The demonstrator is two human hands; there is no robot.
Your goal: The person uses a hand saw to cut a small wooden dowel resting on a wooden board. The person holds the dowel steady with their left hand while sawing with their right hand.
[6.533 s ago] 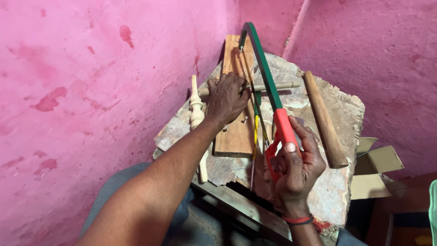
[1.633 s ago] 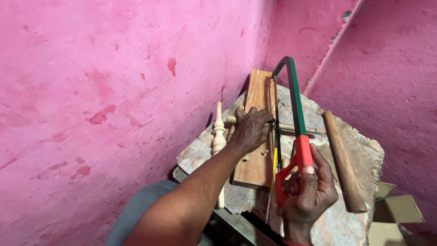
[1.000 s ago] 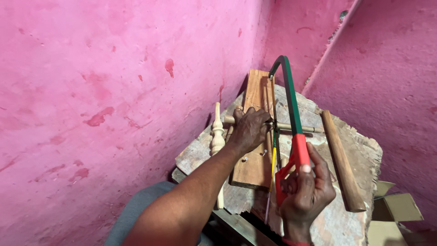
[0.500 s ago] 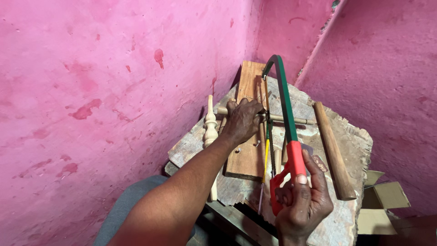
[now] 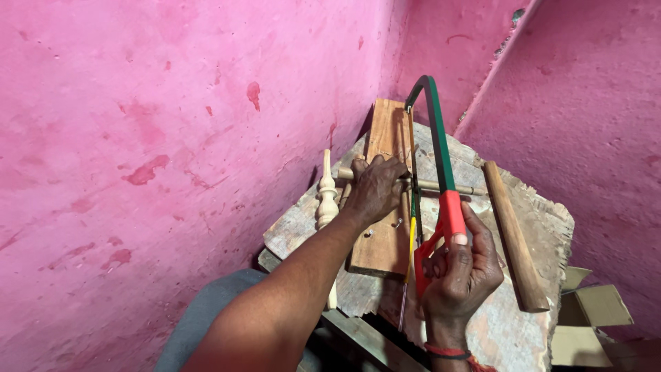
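While my right hand (image 5: pixel 460 272) is closing tight around the red handle of the hacksaw (image 5: pixel 435 158), my left hand (image 5: pixel 375 186) is pressing its curled fingers down on the thin wooden dowel (image 5: pixel 447 186) lying across the plank (image 5: pixel 384 200). Being light, round and stiff, the dowel is likely wanting to roll, so I am pinning it just left of the blade, though my knuckles are hiding the actual cut.

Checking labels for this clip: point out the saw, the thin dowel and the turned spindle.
saw (image 5: pixel 451 213): head view, on its red handle.
thin dowel (image 5: pixel 460 189): head view, on the bare stretch right of the saw.
turned spindle (image 5: pixel 327 200): head view, on its bulbous middle.
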